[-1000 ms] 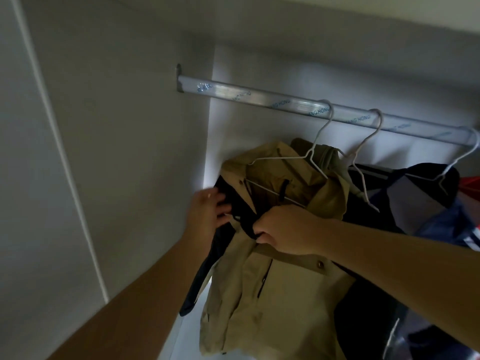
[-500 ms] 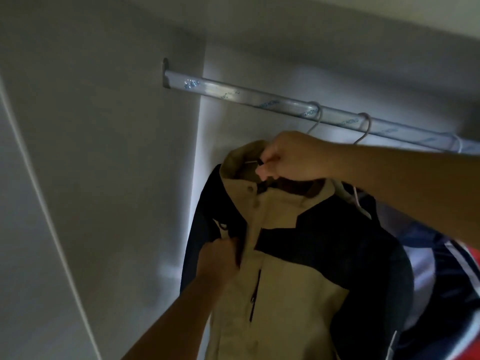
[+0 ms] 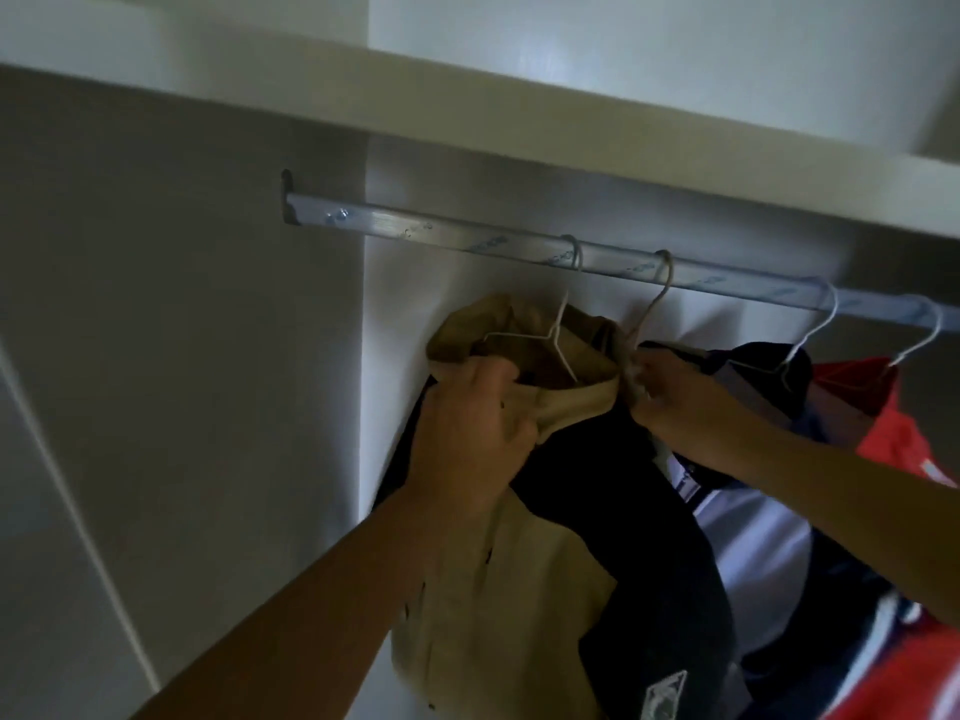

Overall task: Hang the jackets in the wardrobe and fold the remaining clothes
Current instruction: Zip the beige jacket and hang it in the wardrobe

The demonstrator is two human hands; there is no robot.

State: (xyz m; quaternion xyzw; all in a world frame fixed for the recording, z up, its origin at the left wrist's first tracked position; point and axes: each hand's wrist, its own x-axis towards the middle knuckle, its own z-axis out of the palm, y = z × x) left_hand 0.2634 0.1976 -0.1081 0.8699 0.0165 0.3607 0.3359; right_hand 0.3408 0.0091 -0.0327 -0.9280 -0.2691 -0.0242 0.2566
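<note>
Fingers (image 3: 506,402) of my left hand (image 3: 467,433) are bunched round the tan collar of the jacket (image 3: 519,589), which hangs straight down off its wire hanger (image 3: 558,340) on the rail (image 3: 467,236). My right hand (image 3: 680,407) pinches the collar's right edge, beside the next hanger (image 3: 649,309). Left's closer, so I'd guess it does the straightening.

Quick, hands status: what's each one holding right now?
Left hand: gripping the beige-and-navy jacket at its collar.
Right hand: pinching the second white wire hanger at its neck.
</note>
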